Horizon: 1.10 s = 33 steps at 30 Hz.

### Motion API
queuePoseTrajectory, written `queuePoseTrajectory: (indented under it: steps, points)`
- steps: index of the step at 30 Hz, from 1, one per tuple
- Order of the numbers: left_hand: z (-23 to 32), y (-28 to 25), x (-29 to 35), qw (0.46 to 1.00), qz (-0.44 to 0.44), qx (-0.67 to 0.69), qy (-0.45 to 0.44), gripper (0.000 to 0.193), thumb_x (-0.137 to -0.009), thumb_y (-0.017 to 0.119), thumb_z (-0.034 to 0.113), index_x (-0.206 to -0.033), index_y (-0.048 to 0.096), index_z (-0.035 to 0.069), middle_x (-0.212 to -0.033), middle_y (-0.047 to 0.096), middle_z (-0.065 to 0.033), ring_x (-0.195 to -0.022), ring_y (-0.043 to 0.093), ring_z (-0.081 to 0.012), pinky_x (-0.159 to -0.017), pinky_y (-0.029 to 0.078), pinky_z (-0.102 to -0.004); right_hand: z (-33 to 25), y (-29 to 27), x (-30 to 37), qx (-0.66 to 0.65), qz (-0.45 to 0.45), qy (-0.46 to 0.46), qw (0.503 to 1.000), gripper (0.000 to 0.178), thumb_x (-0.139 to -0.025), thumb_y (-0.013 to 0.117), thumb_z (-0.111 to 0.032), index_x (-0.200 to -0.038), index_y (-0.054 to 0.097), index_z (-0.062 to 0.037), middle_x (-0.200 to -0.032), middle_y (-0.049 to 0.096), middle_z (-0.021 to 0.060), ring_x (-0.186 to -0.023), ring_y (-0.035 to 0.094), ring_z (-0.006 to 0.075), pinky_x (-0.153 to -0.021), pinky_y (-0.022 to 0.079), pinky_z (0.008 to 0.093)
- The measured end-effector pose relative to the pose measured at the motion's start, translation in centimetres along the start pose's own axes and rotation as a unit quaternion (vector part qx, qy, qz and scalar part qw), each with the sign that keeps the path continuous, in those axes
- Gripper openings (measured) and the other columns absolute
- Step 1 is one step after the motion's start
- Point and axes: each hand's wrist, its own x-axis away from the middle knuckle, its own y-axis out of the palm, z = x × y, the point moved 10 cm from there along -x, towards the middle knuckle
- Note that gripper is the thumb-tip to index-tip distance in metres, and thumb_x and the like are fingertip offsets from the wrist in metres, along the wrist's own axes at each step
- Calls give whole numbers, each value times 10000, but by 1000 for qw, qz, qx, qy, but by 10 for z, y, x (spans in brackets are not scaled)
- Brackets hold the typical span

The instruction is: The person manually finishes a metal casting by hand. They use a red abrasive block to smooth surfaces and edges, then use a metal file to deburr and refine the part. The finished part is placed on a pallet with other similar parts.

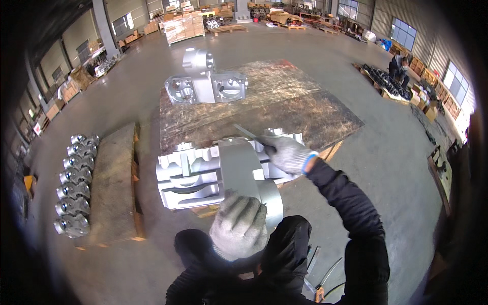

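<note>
A large silver metal casting (237, 168) lies at the near edge of the wooden table in front of me, with ribbed wings to either side of a smooth, curved middle. My left hand (240, 226), in a grey work glove, is curled over the casting's near end. Gloved too, my right hand (290, 154) is closed round a thin, flat file (246, 131) above the casting's right wing. The file's tip points to the far left. Whether it touches the metal I cannot tell. A similar silver casting (205, 86) stands at the table's far left.
The worn wooden tabletop (284, 96) stretches away behind the casting. To the left, several smaller silver castings (73, 190) stand in a row beside a wooden pallet (114, 188). Hand tools (319, 290) lie low by my right leg. A person (399, 68) is at the far right.
</note>
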Motion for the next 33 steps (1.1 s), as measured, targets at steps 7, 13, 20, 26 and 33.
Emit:
queuePoseTrajectory:
  steps: [7,13,20,26,33]
  points:
    - [-2,0,-2,1000,1,-19,8,408,-667,750,102,-1074,761,60,-1160,682,-79,-1159,638,-280,-1042,551,-469,5,12,-4,106,-7,-12,994,473,-977,512,-175,-1428,606,-73,-1064,716,262,-977,697,449,-860,555,527]
    - [-6,2,-9,1000,-21,-19,-9,337,-735,712,54,-1069,749,73,-1161,693,-84,-1184,624,-297,-1084,525,-491,-28,-4,0,20,-3,-46,999,474,-1019,513,-257,-1473,586,-144,-928,728,257,-806,730,385,-702,586,500]
    - [-9,0,-18,1000,10,-20,2,375,-780,682,40,-1151,733,57,-1191,702,-104,-1189,639,-321,-1065,536,-470,-9,-8,-2,-126,36,-52,990,473,-1052,516,-315,-1487,589,-146,-737,634,105,-538,618,183,-509,540,360]
    - [-60,7,-62,997,-18,-58,-54,260,-891,670,87,-1139,745,75,-1123,726,-120,-1089,670,-324,-950,550,-420,10,7,-1,-104,7,-44,994,399,-998,579,-210,-1353,680,-61,-782,698,181,-679,698,270,-674,599,407]
    - [-133,34,-115,991,18,-95,-89,213,-963,659,218,-1034,740,34,-1042,720,-187,-992,676,-376,-913,532,-471,59,63,79,-546,177,56,817,567,-1090,583,-371,-1579,484,-103,-671,555,-24,-495,529,90,-448,449,269]
